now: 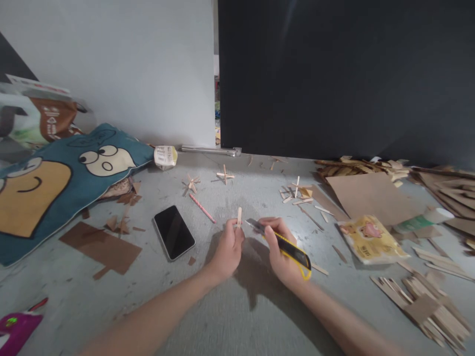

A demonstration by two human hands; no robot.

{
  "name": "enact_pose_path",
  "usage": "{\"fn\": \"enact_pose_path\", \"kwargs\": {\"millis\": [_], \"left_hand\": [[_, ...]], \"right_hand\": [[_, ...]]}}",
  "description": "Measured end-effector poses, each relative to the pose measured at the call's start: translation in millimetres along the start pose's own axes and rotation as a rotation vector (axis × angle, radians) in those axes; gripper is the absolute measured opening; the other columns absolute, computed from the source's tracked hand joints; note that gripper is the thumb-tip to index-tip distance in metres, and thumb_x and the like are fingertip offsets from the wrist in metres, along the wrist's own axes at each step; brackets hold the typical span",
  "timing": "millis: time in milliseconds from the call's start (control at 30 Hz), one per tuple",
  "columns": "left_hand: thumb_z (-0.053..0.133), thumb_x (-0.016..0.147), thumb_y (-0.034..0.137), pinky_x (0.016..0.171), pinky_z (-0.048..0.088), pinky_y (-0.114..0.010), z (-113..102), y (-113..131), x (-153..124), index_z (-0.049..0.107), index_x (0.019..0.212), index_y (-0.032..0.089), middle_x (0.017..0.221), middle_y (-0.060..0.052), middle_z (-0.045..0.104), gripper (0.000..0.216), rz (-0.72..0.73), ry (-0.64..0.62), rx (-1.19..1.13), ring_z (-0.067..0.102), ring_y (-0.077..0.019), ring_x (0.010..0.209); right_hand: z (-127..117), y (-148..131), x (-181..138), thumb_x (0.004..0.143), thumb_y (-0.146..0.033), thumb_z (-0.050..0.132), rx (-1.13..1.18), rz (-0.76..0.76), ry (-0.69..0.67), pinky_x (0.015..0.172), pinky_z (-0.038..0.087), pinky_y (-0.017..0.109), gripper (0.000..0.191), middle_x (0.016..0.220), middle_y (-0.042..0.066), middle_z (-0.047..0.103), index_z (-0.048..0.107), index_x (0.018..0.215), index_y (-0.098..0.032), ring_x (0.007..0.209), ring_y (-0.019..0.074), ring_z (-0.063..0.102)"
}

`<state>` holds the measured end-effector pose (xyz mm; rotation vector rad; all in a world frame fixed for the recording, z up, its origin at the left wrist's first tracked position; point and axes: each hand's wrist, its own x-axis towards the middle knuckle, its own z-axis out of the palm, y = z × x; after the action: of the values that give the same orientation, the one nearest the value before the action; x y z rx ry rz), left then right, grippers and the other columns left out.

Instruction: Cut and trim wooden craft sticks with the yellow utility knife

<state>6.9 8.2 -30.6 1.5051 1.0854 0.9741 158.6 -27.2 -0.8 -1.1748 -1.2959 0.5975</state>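
My left hand (229, 248) pinches a short wooden craft stick (239, 216), which points upward from the fingertips. In my right hand (281, 249) is a black and yellow utility knife (291, 249), its blade pointing left toward the stick. A small gap shows between blade tip and stick. Beyond the hands stand small crossed-stick pieces, one (224, 175) in the middle and another (191, 184) to its left. A pink pencil (201, 207) lies past my left hand. Further right, cut stick pieces (302, 200) lie scattered around an upright stick (297, 186).
A phone (174, 232) and cardboard piece (100, 247) lie at left, before a blue cushion (85, 168). At right are a yellow packet (372, 239), a glue bottle (423, 220), a bundle of craft sticks (426, 309) and a cardboard sheet (371, 195). A dark panel (345, 79) rises behind.
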Motion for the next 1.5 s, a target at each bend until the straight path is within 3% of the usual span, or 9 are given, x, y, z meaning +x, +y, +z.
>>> {"fn": "enact_pose_path", "kwargs": {"millis": [100,233,433,667,833,967,1233,1400,1500], "left_hand": [[0.038,0.107,0.047,0.066,0.044,-0.028,-0.6,3.0,-1.6,0.048,0.116,0.02,0.078,0.002,0.057,0.03,0.053,-0.035,0.055,0.056,-0.0161,0.068],[0.036,0.107,0.034,0.076,0.05,-0.032,-3.1,8.4,-4.7,0.045,0.123,0.019,0.088,-0.004,0.066,0.023,0.092,-0.16,0.096,0.065,-0.0191,0.08],[0.034,0.107,0.031,0.085,0.053,-0.037,-4.6,14.8,-8.5,0.044,0.131,0.019,0.109,-0.013,0.072,0.028,0.056,-0.259,0.147,0.07,-0.0228,0.097],[0.033,0.107,0.03,0.086,0.055,-0.039,-5.2,14.0,-8.1,0.042,0.133,0.019,0.113,-0.015,0.073,0.029,0.046,-0.268,0.195,0.071,-0.0242,0.1],[0.048,0.098,0.019,0.082,0.055,-0.038,-8.7,8.4,-8.1,0.037,0.137,0.018,0.109,-0.015,0.074,0.04,0.18,-0.327,0.224,0.073,-0.0269,0.099],[0.054,0.094,0.017,0.075,0.054,-0.035,-8.4,6.4,-8.7,0.04,0.138,0.019,0.104,-0.013,0.075,0.047,0.147,-0.302,0.218,0.074,-0.0267,0.094],[0.055,0.086,0.008,0.083,0.053,-0.038,-8.5,8.9,-7.4,0.036,0.138,0.02,0.118,-0.016,0.072,0.057,0.151,-0.359,0.224,0.072,-0.0276,0.102],[0.049,0.09,0.009,0.085,0.052,-0.038,-8.6,9.8,-6.9,0.036,0.134,0.02,0.113,-0.015,0.071,0.047,0.141,-0.339,0.188,0.07,-0.0256,0.1],[0.046,0.098,0.017,0.083,0.052,-0.036,-7.6,12.2,-7.1,0.038,0.131,0.02,0.108,-0.013,0.071,0.034,0.156,-0.32,0.13,0.069,-0.0233,0.095]], "right_hand": [[-10.7,1.1,6.7,0.102,-0.025,0.051,-0.301,-0.359,-0.087,0.089,0.052,0.042,0.013,0.118,0.013,0.065,0.064,0.1,-0.024,0.11,0.0266,0.066],[-12.4,10.4,12.5,0.102,-0.011,0.047,-0.457,-0.492,-0.242,0.089,0.043,0.04,0.023,0.095,0.004,0.067,0.059,0.116,-0.025,0.088,0.0204,0.067],[-12.4,17.6,14.3,0.105,-0.016,0.051,-0.536,-0.483,-0.295,0.082,0.034,0.037,0.017,0.091,0.002,0.068,0.062,0.115,-0.025,0.082,0.0194,0.065],[-12.2,20.0,13.4,0.105,-0.015,0.051,-0.524,-0.46,-0.283,0.081,0.032,0.037,0.02,0.091,0.002,0.069,0.065,0.116,-0.024,0.08,0.0199,0.064],[-10.6,15.5,12.1,0.105,-0.014,0.049,-0.546,-0.403,-0.314,0.083,0.032,0.038,0.022,0.093,0.004,0.069,0.064,0.117,-0.025,0.083,0.0215,0.064],[-8.3,13.8,9.9,0.1,-0.009,0.049,-0.557,-0.375,-0.322,0.083,0.032,0.039,0.026,0.094,0.005,0.069,0.062,0.117,-0.023,0.086,0.0231,0.063],[-4.9,21.6,7.1,0.084,0.003,0.045,-0.563,-0.329,-0.35,0.082,0.031,0.037,0.03,0.095,0.006,0.066,0.053,0.099,-0.022,0.087,0.0228,0.062],[-1.6,21.9,7.0,0.081,0.002,0.047,-0.536,-0.317,-0.337,0.081,0.032,0.036,0.028,0.092,0.004,0.066,0.052,0.095,-0.021,0.085,0.0216,0.063],[-1.6,20.7,6.6,0.088,-0.002,0.048,-0.528,-0.334,-0.307,0.081,0.032,0.036,0.022,0.093,0.004,0.067,0.052,0.096,-0.022,0.085,0.0219,0.063]]}}
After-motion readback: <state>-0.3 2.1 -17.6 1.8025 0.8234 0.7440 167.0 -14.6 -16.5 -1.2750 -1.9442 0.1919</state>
